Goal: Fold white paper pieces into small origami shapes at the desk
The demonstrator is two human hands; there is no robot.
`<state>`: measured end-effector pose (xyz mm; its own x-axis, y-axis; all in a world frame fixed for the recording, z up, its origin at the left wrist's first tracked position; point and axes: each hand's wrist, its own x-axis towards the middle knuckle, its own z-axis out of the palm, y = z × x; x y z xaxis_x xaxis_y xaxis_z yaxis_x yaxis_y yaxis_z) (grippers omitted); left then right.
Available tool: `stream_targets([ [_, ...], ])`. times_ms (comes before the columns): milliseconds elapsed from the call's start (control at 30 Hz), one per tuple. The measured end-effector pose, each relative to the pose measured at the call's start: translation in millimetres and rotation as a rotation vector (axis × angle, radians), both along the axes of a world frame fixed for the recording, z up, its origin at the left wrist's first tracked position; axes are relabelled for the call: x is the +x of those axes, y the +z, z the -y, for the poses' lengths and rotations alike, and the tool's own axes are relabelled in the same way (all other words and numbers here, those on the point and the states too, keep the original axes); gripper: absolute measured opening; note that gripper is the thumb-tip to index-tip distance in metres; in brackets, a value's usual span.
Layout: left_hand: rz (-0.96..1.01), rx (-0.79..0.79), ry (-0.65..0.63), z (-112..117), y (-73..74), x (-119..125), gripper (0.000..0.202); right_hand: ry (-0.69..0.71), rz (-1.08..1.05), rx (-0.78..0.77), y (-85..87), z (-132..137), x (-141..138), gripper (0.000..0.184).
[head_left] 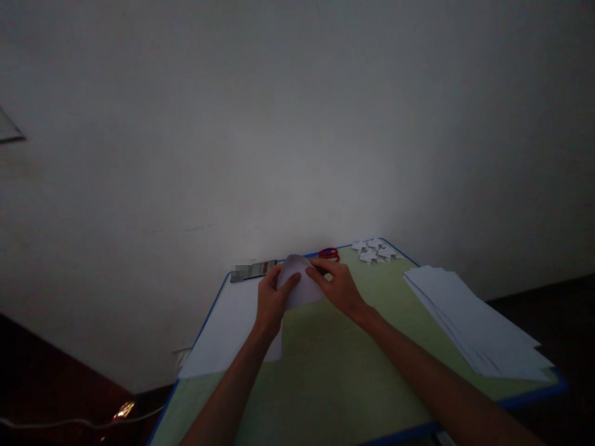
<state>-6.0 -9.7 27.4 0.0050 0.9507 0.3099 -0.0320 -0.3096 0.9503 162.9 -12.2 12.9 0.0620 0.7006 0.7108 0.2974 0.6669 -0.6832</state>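
Dim white wall [279,124] fills most of the view, and below it a green surface [334,365] with a blue rim runs up to meet it.

Near the far edge of that surface, a curved piece of white paper [300,282] is lifted and bent into a rounded hump. The left hand [272,303] has its grip closed on the paper's near left side, thumb on top. The right hand [339,288] is closed on its right side, fingers laid over the upper edge.

Red-handled scissors [329,253] lie just behind the right hand, close to the back rim. A large white sheet [227,334] lies flat under the left wrist, reaching the left rim (its near corner seems to overhang slightly). A dark flat object [251,271], too blurred to identify, sits at the far left corner.

Small white paper pieces [375,251] are heaped in the far right corner. A stack of white sheets [469,322] lies along the right edge, well apart from the hands. Between the forearms and that stack the green is open.
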Motion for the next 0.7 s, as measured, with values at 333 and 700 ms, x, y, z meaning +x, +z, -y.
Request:
stream_targets([
  [333,-0.025,0.024,-0.049,1.5,2.7,2.3,0.041,-0.006,0.042,0.011,-0.5,-1.8,4.6,0.019],
  [700,0.047,0.015,-0.095,4.4,3.0,2.1,0.059,-0.053,0.036,0.040,-0.5,-3.7,4.8,0.020],
])
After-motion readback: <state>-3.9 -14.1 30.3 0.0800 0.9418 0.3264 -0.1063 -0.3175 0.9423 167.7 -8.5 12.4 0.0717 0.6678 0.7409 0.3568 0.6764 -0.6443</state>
